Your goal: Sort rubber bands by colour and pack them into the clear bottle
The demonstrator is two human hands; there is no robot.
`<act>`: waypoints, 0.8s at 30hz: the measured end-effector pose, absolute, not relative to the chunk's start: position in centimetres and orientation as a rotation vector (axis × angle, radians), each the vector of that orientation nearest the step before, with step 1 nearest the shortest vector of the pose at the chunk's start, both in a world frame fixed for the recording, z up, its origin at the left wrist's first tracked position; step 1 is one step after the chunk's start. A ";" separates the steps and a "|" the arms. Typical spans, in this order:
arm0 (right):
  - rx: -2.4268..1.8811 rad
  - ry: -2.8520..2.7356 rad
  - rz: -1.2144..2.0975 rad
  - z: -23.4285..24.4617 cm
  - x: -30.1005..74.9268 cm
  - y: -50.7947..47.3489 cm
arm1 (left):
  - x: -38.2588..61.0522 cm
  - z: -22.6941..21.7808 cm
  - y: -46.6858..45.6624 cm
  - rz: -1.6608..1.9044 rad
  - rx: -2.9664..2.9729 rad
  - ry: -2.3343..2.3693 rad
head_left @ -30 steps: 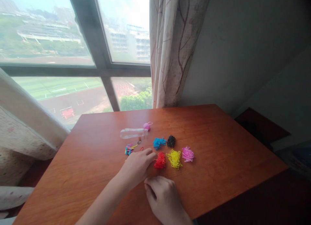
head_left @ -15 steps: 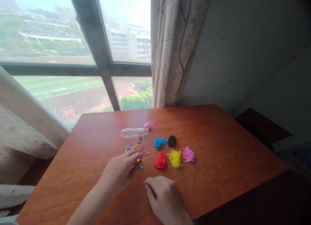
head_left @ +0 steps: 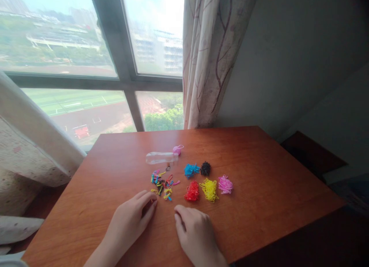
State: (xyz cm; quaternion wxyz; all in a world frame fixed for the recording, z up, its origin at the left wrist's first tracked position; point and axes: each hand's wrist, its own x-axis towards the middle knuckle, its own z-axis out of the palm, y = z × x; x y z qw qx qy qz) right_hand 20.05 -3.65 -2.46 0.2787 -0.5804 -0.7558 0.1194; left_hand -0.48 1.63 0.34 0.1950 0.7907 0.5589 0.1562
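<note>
My left hand [head_left: 129,220] rests on the wooden table [head_left: 259,174], fingers loosely stretched, just short of a scatter of mixed coloured rubber bands [head_left: 162,183]. My right hand [head_left: 196,232] lies palm down with its fingers curled under, below the red pile [head_left: 192,191]. Sorted small piles sit to the right: blue [head_left: 190,170], black [head_left: 205,168], yellow [head_left: 209,189] and pink [head_left: 225,184]. A clear plastic bottle [head_left: 161,157] lies on its side behind the scatter, with its pink cap [head_left: 177,149] at the right end.
A large window [head_left: 86,59] and a patterned curtain [head_left: 213,55] stand behind the table. Cushions or fabric [head_left: 25,159] lie off the table's left edge. A dark low surface [head_left: 311,151] sits to the right, beside the wall.
My left hand has drawn back from beside the red pile toward me and to the left, uncovering the mixed bands. My right hand has stayed nearly still.
</note>
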 end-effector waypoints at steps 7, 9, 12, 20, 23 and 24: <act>-1.747 -2.018 0.250 -1.6 17.9 -2.5 | -0.2 0.2 1.6 0.394 2.246 1.574; -1.719 -2.055 0.283 -1.3 17.5 -2.2 | -0.1 0.3 1.7 0.383 2.240 1.567; -1.669 -2.088 0.318 -1.1 17.2 -1.7 | 0.0 0.3 1.7 0.349 2.232 1.567; -1.896 -2.049 0.252 -0.6 16.7 -0.3 | 0.2 0.3 1.7 0.326 2.214 1.571; -1.981 -2.064 0.304 -0.2 16.3 0.1 | 0.2 0.3 1.6 0.325 2.209 1.575; -2.002 -2.062 0.316 -0.1 16.2 0.3 | 0.2 0.3 1.6 0.323 2.209 1.575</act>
